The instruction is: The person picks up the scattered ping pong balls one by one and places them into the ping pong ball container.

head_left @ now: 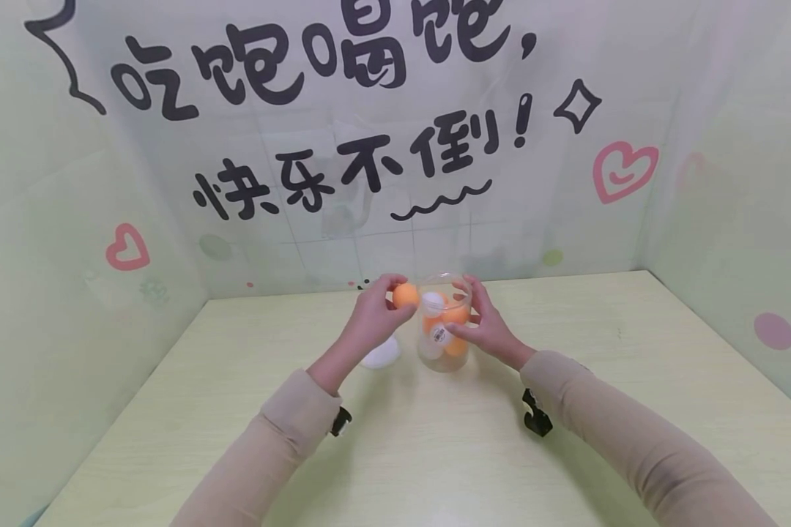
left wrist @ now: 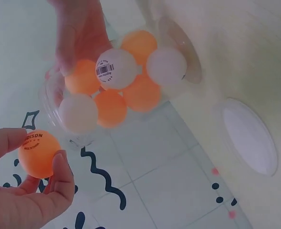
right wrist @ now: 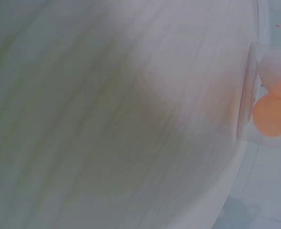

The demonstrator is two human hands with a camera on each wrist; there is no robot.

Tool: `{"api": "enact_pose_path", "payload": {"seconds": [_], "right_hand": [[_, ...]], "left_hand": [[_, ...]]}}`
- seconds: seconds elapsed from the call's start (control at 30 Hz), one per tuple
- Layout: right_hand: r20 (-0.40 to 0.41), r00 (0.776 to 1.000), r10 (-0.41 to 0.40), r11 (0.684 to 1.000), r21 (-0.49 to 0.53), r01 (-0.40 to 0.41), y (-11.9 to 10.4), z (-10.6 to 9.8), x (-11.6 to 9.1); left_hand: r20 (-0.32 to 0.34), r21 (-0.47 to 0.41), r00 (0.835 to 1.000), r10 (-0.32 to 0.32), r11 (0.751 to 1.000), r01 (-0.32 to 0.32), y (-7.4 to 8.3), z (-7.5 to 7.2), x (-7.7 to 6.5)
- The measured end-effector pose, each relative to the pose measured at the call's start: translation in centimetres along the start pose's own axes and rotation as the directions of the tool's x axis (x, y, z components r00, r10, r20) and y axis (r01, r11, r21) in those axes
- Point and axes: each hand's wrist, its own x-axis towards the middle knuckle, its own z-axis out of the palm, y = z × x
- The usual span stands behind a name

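My left hand (head_left: 373, 311) pinches an orange ping-pong ball (head_left: 405, 295) between thumb and fingers, just left of the mouth of a clear plastic jar (head_left: 443, 364). In the left wrist view the held ball (left wrist: 39, 154) shows dark printed lettering. Upright on the table, the jar holds several orange and white ping-pong balls; one white ball (left wrist: 116, 68) bears a barcode. My right hand (head_left: 491, 329) grips the jar from its right side, fingers behind and thumb in front. Only a fingertip of it and the jar's lower part (right wrist: 247, 95) show in the right wrist view.
A round white lid (head_left: 381, 354) lies flat on the table, left of the jar and beneath my left hand. The pale wooden table (head_left: 428, 454) meets a back wall (head_left: 343, 256) with dark lettering close behind the jar. Side walls stand left and right.
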Motion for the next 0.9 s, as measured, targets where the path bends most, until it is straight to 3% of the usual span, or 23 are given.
{"api": "enact_pose_path", "payload": {"seconds": [0.2,0.43,0.67,0.9], "right_hand": [[0.002,1.0,0.014,1.0,0.003,-0.014,0.0,-0.1,0.0],[0.008,1.0,0.013,1.0,0.011,-0.013,0.0,-0.2,0.1],[0.015,1.0,-0.009,1.0,0.014,0.009,2.6,-0.5,0.8],[0.022,1.0,0.013,1.0,0.004,-0.013,0.0,-0.5,0.3]], "left_hand": [[0.004,-0.026,1.0,-0.003,1.0,0.003,1.2,0.2,0.8],[0.014,0.006,0.999,0.038,0.999,-0.038,1.9,0.8,1.6],[0.035,0.046,0.998,0.059,0.997,-0.061,1.9,1.3,2.5],[0.067,0.063,0.998,0.021,0.998,-0.026,1.7,1.7,2.9]]}}
